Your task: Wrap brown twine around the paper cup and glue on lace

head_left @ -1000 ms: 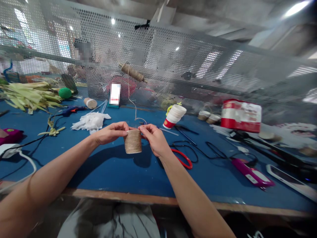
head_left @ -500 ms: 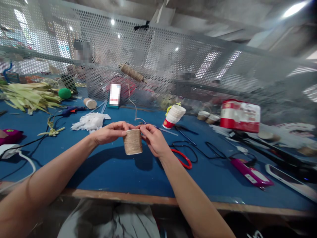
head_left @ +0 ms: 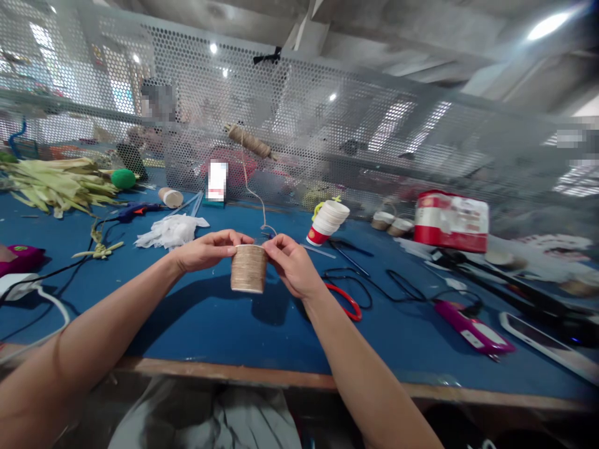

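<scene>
A small paper cup wrapped in tan twine [head_left: 248,269] is held up over the blue table, its rim at the top. My left hand [head_left: 210,248] pinches the rim on its left side. On the right side of the rim, my right hand [head_left: 291,262] closes thumb and fingers on the cup. A loose strand of twine [head_left: 262,209] runs from behind the right fingers up to a twine spool [head_left: 249,141] mounted on the mesh panel. Whatever the far fingertips press on behind the cup is hidden.
White crumpled cloth [head_left: 171,231] and a blue glue gun [head_left: 135,211] lie to the left. Stacked paper cups [head_left: 328,219], red-handled scissors [head_left: 349,302] and a purple device [head_left: 473,329] are to the right. A perforated metal panel [head_left: 299,118] stands along the back.
The twine-wrapped cup has turned slightly and shifted a little left, with both hands still on it. The strand to the spool hangs a bit differently.
</scene>
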A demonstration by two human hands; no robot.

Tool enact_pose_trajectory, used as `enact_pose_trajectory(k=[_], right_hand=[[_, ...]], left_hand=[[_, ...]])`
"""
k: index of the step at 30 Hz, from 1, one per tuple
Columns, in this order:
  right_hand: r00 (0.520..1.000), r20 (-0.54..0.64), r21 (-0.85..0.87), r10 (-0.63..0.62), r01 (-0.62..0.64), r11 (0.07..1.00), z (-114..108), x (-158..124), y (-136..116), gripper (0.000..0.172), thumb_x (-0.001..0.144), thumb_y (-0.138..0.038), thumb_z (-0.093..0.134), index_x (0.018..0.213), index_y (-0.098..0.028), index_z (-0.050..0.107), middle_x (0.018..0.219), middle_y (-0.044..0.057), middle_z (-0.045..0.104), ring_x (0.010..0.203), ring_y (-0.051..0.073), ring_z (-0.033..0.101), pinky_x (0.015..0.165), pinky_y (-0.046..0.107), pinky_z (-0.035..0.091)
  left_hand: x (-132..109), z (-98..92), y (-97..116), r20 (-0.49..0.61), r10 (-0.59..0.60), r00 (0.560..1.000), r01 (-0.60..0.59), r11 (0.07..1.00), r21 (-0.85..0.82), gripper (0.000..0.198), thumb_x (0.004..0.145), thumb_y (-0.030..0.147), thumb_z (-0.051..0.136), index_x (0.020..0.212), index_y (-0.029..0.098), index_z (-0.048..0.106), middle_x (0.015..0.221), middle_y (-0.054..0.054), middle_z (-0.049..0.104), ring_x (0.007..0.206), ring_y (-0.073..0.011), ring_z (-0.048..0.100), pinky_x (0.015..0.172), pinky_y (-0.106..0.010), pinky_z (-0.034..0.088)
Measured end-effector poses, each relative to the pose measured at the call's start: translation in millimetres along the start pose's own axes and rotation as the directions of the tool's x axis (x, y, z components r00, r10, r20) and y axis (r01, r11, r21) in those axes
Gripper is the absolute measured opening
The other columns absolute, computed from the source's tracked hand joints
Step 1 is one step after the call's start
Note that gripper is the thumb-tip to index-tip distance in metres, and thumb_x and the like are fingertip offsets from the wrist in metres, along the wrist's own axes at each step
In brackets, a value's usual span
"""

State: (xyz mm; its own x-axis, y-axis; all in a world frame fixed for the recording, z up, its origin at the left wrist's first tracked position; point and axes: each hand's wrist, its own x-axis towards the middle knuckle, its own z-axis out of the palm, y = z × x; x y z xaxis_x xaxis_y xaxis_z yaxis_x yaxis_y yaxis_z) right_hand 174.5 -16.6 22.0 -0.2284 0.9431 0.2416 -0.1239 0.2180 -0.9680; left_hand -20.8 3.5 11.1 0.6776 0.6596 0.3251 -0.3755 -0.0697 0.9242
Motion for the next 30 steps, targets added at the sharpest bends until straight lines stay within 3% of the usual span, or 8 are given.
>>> enact_pose_trajectory(k=[3,5,8,12,17,30], right_hand=[[0.999,-0.009,-0.122,-0.043,0.042,0.992,-1.1,-0.4,-2.7,0.023,0.067,-0.036,0.062,0.067,-0.018,0.047,0.061,-0.005,0.047,0.057,0.008,0.042,0.057,0.023,0.035],[0.996,0.006,-0.257,-0.084,0.083,0.963,-1.0,-1.3,-5.0,0.022,0.069,-0.035,0.06,0.066,-0.018,0.047,0.061,-0.004,0.047,0.057,0.008,0.042,0.056,0.023,0.035],[0.989,0.073,-0.465,-0.131,0.149,0.873,0.9,-3.1,-6.3,0.019,0.072,-0.032,0.056,0.065,-0.018,0.046,0.062,-0.003,0.048,0.058,0.009,0.043,0.057,0.024,0.036],[0.975,0.146,-0.606,-0.166,0.221,0.764,4.5,-5.5,-2.9,0.016,0.075,-0.03,0.052,0.067,-0.018,0.047,0.065,-0.001,0.051,0.061,0.011,0.046,0.059,0.025,0.038],[0.972,0.162,-0.65,-0.172,0.236,0.722,5.8,-5.9,-0.8,0.015,0.076,-0.03,0.05,0.068,-0.018,0.047,0.066,-0.001,0.052,0.061,0.011,0.047,0.059,0.025,0.038],[0.984,0.116,-0.526,-0.136,0.177,0.832,2.8,-3.0,-2.1,0.019,0.074,-0.034,0.053,0.068,-0.017,0.049,0.066,-0.001,0.052,0.062,0.01,0.048,0.059,0.025,0.039]], left_hand=[[-0.5,-1.2,2.5,0.029,-0.033,0.999,0.03,0.996,0.08,0.017,0.072,0.024,0.06,0.084,0.015,0.053,0.117,-0.008,0.049,0.109,-0.0204,0.044,0.092,-0.036,0.031],[-0.2,-0.2,3.4,0.016,-0.077,0.997,0.071,0.971,0.229,0.025,0.069,0.027,0.062,0.089,0.015,0.051,0.119,-0.009,0.048,0.109,-0.0214,0.044,0.091,-0.036,0.033],[1.7,6.3,2.9,-0.028,-0.102,0.994,0.103,0.865,0.492,0.026,0.069,0.028,0.061,0.088,0.014,0.051,0.119,-0.009,0.048,0.108,-0.0211,0.044,0.091,-0.034,0.033],[5.1,18.3,0.1,-0.028,-0.072,0.997,0.072,0.728,0.682,0.019,0.07,0.029,0.057,0.08,0.013,0.051,0.112,-0.008,0.051,0.105,-0.0196,0.046,0.091,-0.032,0.033],[6.7,21.8,-4.2,-0.092,-0.016,0.996,0.075,0.717,0.693,0.013,0.072,0.026,0.053,0.073,0.013,0.05,0.105,-0.009,0.054,0.103,-0.0191,0.048,0.091,-0.032,0.033],[5.4,13.2,-8.5,-0.152,-0.012,0.988,0.089,0.855,0.511,0.016,0.071,0.027,0.057,0.069,0.012,0.051,0.114,-0.011,0.049,0.103,-0.0198,0.048,0.089,-0.034,0.035]])
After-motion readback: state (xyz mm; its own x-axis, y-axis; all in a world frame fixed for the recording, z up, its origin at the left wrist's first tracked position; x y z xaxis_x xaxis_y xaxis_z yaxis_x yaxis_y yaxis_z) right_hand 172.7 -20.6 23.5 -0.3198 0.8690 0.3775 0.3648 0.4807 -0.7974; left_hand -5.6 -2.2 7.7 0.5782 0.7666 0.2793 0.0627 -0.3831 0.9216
